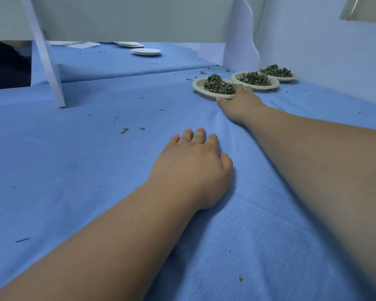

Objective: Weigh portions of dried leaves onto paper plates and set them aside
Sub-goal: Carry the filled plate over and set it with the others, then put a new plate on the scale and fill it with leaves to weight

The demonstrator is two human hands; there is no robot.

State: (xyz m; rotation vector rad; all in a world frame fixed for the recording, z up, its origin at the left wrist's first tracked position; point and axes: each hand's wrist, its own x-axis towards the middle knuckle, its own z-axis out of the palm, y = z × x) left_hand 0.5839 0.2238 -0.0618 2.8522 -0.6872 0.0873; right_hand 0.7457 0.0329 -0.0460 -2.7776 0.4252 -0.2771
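Single head view, low, near blue cloth (74,170), facing forward

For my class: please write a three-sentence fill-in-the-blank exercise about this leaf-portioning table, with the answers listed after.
______ plates of dried leaves sit in a row.
The right hand holds the nearest plate by its ______.
The left hand rests on the ______ cloth.
Missing words: three; rim; blue.
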